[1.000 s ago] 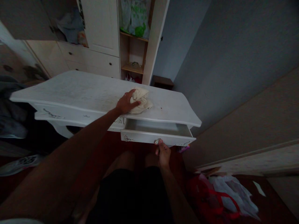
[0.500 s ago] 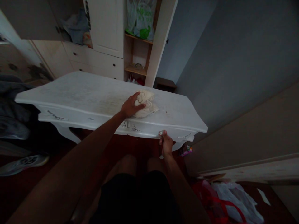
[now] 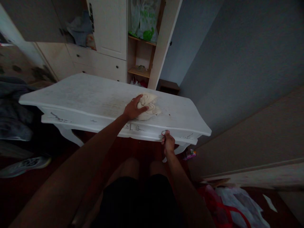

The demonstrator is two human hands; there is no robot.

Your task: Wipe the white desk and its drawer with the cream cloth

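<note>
A white table with a worn top stands before me. My left hand is closed on a crumpled cream cloth that rests on the tabletop near its front edge. My right hand is pinched on the small metal knob of the table's right drawer, which sits flush with the table's front. My bare knees and dark shorts show below the table.
A cream wardrobe with open shelves and plastic bags stands behind the table. A grey wall rises on the right. White and red bags lie on the dark red floor at lower right. Dark clothing and a shoe are on the left.
The right drawer, pulled out a second ago, has been pushed shut by my right hand on its knob. My left hand has stayed on the cloth.
</note>
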